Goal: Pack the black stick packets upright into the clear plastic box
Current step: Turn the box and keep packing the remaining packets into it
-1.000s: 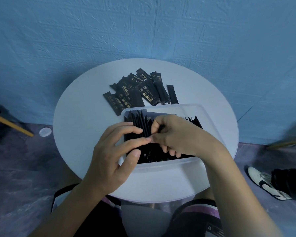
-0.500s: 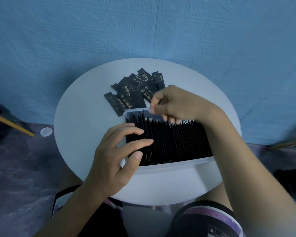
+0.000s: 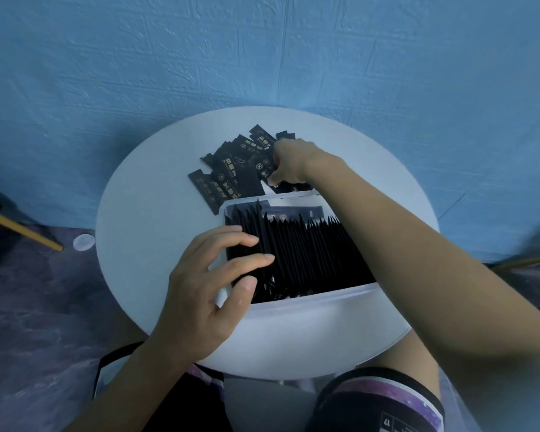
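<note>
Flat black stick packets (image 3: 231, 173) were covered by right hand (image 3: 290, 163), grip untellable; likely light, floppy, slick, best pinched at one end. Boxed row (image 3: 296, 244) was pressed by released left hand (image 3: 212, 285).

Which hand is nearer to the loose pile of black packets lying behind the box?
Right. The right hand reaches over the clear box and touches the loose pile at its right edge; the left hand rests on the upright packets at the box's left end.
</note>
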